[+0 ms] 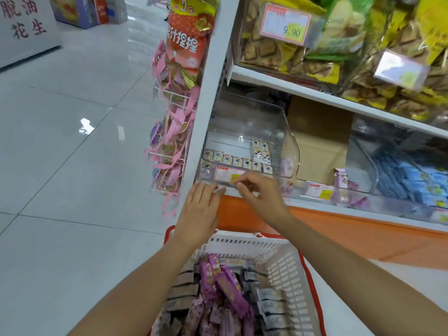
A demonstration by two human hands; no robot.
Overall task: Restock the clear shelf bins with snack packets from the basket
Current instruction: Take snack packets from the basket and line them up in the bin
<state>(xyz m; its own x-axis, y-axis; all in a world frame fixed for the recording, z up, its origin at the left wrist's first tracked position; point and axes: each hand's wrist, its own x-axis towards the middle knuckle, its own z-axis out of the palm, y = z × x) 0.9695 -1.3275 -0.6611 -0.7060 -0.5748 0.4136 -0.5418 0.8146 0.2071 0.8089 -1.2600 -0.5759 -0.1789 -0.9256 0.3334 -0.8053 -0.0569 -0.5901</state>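
A white basket (281, 265) with red handles stands on the floor below me, filled with purple packets (225, 284) and grey-white packets (269, 304). On the lower shelf a clear bin (278, 122) holds a low layer of small grey-white packets (238, 161). My left hand (200, 209) lies with straight fingers against the bin's lower front edge. My right hand (259, 192) is at the same front lip beside the price tag (226, 174), fingers curled; whether it pinches the lip or something small I cannot tell.
A second clear bin (358, 151) with purple packets, a cardboard box (320, 141) behind, and blue packets (417, 183) lie to the right. Upper shelf (315, 93) carries yellow biscuit bags. A wire rack (174, 141) of pink-ribboned snacks hangs on the shelf end. Tiled floor spreads left.
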